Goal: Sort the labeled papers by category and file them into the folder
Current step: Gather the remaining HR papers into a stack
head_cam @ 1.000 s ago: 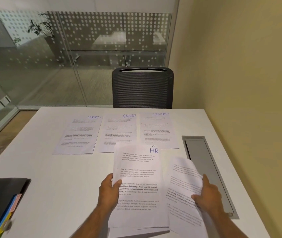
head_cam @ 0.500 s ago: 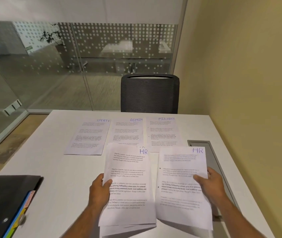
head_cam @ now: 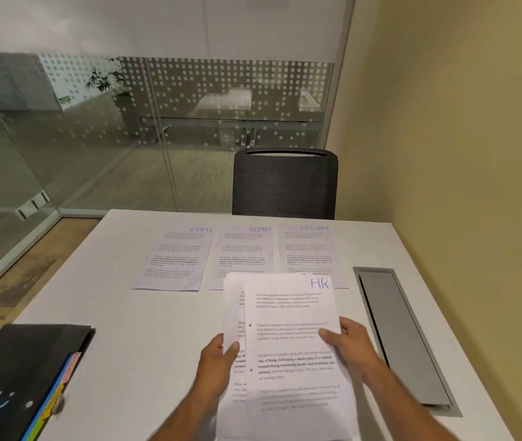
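Sorting step. Left hand [head_cam: 218, 364] and right hand [head_cam: 350, 343] fingers pinched HR paper stack [head_cam: 291, 345]. Next, probably: lay HR sheet on counter [head_cam: 145, 329] beyond fingers, beside FINANCE paper [head_cam: 309, 249].

The white table [head_cam: 145, 329] has a big bare spot in the middle, between the black folder [head_cam: 21, 374] at the left edge and the papers the hands hold. Three sheets [head_cam: 240, 256] lie flat in a row at the far side. A grey slot [head_cam: 402, 338] runs along the right. A chair [head_cam: 285, 183] stands behind the far edge, and a wall [head_cam: 476, 154] is close on the right
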Motion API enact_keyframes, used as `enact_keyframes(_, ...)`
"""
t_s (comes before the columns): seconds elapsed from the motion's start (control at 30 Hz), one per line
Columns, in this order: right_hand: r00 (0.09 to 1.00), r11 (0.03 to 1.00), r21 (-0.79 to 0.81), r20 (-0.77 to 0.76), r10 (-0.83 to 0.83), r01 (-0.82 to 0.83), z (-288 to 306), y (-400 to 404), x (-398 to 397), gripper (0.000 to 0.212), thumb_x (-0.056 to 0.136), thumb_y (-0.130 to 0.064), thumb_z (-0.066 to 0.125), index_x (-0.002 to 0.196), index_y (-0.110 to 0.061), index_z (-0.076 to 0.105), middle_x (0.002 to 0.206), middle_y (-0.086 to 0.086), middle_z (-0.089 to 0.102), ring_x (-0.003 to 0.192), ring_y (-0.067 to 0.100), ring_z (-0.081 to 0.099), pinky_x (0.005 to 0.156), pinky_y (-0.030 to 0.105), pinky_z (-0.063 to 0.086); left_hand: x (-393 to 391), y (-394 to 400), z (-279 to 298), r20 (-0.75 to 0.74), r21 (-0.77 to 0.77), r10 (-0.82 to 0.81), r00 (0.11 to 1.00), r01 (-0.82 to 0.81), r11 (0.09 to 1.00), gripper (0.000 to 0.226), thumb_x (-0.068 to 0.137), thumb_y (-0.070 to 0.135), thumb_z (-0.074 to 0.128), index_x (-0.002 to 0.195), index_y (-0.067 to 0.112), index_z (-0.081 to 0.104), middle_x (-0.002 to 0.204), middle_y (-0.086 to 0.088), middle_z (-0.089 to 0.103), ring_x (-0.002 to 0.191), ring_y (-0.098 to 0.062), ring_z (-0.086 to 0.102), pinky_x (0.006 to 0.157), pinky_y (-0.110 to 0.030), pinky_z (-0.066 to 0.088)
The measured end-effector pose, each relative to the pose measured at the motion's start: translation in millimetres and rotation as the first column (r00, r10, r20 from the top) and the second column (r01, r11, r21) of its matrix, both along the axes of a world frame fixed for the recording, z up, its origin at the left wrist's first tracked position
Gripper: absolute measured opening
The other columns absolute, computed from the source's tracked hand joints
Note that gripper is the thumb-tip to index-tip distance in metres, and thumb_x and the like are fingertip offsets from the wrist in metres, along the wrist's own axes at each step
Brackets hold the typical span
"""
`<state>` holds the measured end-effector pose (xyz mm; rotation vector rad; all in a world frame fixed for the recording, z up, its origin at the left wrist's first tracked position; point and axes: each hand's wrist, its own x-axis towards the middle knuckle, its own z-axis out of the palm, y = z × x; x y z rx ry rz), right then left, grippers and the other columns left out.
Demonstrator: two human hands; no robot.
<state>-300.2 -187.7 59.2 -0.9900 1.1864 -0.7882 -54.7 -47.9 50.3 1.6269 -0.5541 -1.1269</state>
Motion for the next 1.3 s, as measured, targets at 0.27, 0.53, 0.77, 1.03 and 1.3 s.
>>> enact_keyframes(0.27, 0.997, 0.995, 0.058, -0.036, -0.075, 0.077, -8.8, 40.6, 32.3, 0.019, 0.092, 0.006, 0.060, 0.106, -0.003, 0.069, 0.097, 0.009, 0.078, 0.089, 0.029, 0.075, 0.082, 0.044, 0.060, -12.8, 13.8, 6.9, -0.018, 0.000, -0.037, 0.999, 0.037, 0.999, 0.042, 0.103, 0.049, 0.039, 0.104, 0.021, 0.070, 0.099, 0.004, 0.075, 0.091, -0.005, 0.071, 0.083, -0.025, 0.055)
enact_keyframes(0.53, 0.992, 0.959, -0.254, 0.056, -0.117, 0.128, 22.4, 65.3, 42.6, 0.023, 0.096, 0.006, 0.054, 0.112, -0.008, 0.064, 0.101, 0.008, 0.076, 0.092, 0.025, 0.074, 0.075, 0.035, 0.061, -12.5, 15.7, 18.6, 0.245, -0.197, 0.071, 0.967, -0.022, 0.980, 0.015, 0.101, 0.011, 0.052, 0.107, 0.019, 0.063, 0.099, 0.006, 0.075, 0.092, -0.013, 0.071, 0.079, -0.032, 0.059)
enact_keyframes(0.77, 0.996, 0.933, -0.352, 0.069, -0.057, 0.077, 28.3, 71.2, 38.7, 0.038, 0.088, 0.011, 0.062, 0.116, -0.013, 0.055, 0.104, 0.002, 0.072, 0.095, 0.018, 0.070, 0.075, 0.030, 0.059, -8.1, 16.7, 33.4, 0.215, -0.333, 0.080, 0.973, -0.003, 0.943, 0.029, 0.090, 0.024, 0.069, 0.115, 0.020, 0.055, 0.105, 0.007, 0.071, 0.097, -0.013, 0.069, 0.081, -0.030, 0.058)
enact_keyframes(1.03, 0.997, 0.937, -0.342, 0.040, -0.069, 0.078, 24.9, 73.1, 48.2, 0.027, 0.090, 0.009, 0.061, 0.109, -0.010, 0.064, 0.098, 0.001, 0.077, 0.090, 0.020, 0.072, 0.071, 0.025, 0.059, -9.4, 13.8, 41.2, 0.164, -0.361, 0.172, 0.971, -0.103, 0.927, 0.024, 0.093, 0.006, 0.065, 0.111, 0.021, 0.062, 0.101, 0.009, 0.074, 0.092, -0.010, 0.071, 0.073, -0.021, 0.056)
enact_keyframes(1.3, 0.999, 0.928, -0.370, 0.023, -0.045, 0.050, 24.9, 72.3, 46.2, 0.025, 0.086, 0.008, 0.068, 0.104, -0.008, 0.064, 0.097, 0.003, 0.076, 0.089, 0.017, 0.071, 0.074, 0.024, 0.058, -0.9, 17.5, 46.8, 0.225, -0.411, 0.202, 0.953, -0.094, 0.907, 0.033, 0.081, -0.002, 0.076, 0.104, 0.016, 0.060, 0.096, 0.003, 0.073, 0.086, -0.011, 0.069, 0.074, -0.021, 0.056)
